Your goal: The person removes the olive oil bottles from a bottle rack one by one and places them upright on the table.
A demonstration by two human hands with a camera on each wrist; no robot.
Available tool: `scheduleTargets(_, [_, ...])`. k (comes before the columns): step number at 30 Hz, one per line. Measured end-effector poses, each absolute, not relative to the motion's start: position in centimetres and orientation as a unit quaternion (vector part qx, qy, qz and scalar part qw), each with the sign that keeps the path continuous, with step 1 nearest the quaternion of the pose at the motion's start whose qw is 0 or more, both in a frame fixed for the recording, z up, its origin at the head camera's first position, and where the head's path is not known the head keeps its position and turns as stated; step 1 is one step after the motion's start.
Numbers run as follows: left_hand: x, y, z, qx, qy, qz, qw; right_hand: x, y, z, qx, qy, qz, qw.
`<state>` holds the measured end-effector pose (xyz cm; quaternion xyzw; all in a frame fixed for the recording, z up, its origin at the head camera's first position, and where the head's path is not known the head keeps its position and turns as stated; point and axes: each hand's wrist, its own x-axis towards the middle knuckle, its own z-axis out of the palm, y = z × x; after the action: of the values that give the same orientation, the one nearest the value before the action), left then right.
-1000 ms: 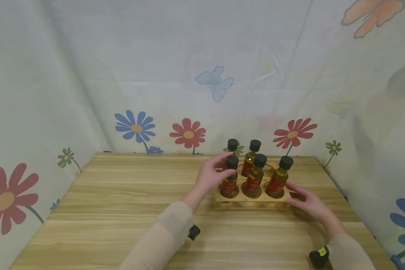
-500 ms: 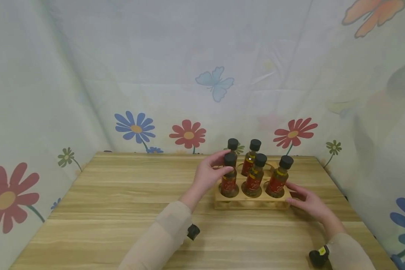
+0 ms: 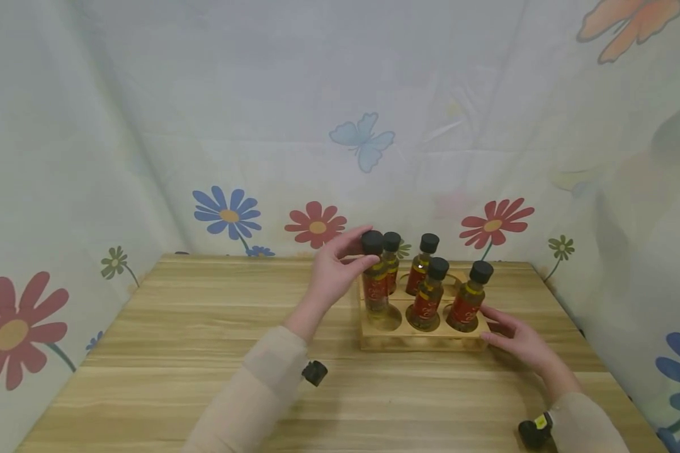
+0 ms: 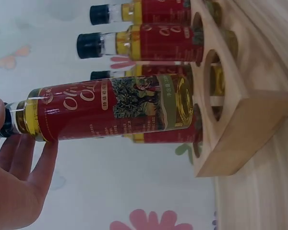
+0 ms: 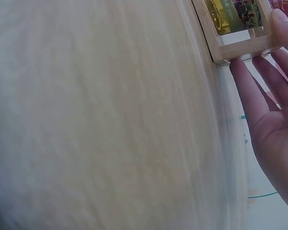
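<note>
My left hand (image 3: 330, 272) grips an olive oil bottle (image 3: 376, 286) by its black cap and neck. The bottle hangs nearly upright, its base (image 4: 183, 101) just above the front-left hole of a two-tier wooden bottle rack (image 3: 425, 343). Clear glass, yellow oil and a red label show in the left wrist view. My right hand (image 3: 518, 343) holds the rack's right end, thumb at the front corner and fingertips (image 5: 237, 67) against the end panel. Two similar bottles stand in the front row, a middle bottle (image 3: 427, 302) and a right bottle (image 3: 468, 302).
In the back row stand a left bottle (image 3: 391, 264), partly behind the held one, and a middle bottle (image 3: 422, 267). The back-right hole (image 3: 452, 284) holds no bottle. The wooden table (image 3: 204, 327) meets a flower-print cloth (image 3: 260, 157) behind.
My left hand has lifted the front-left bottle up out of its hole and slightly left. The rack, the other bottles and my right hand have stayed in place.
</note>
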<state>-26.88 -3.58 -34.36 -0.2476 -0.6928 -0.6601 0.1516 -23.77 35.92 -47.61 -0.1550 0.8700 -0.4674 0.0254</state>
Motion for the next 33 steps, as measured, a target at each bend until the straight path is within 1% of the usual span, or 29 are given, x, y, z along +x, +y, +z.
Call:
scheduleTargets(6, [-26.9, -5.1, -33.6, -0.239, -0.701, -0.648, 0.175, -23.7, 35.9, -47.6, -0.154, 0.871, -0.467, 0.024])
scheduleTargets(16, [-27.8, -8.5, -34.8, -0.195, -0.739, -0.621, 0.173, -23.6, 35.8, -47.4, -0.154, 0.872, -0.463, 0.022])
scheduleTargets(23, [-28.5, -11.0, -35.8, -0.159, -0.754, -0.618, 0.154, -23.6, 35.9, -47.6, -0.149, 0.876, -0.458, 0.025])
scheduleTargets(33, [-29.4, -14.5, -37.0, -0.149, -0.773, -0.593, 0.17, -23.5, 35.8, -47.4, -0.151, 0.876, -0.458, 0.021])
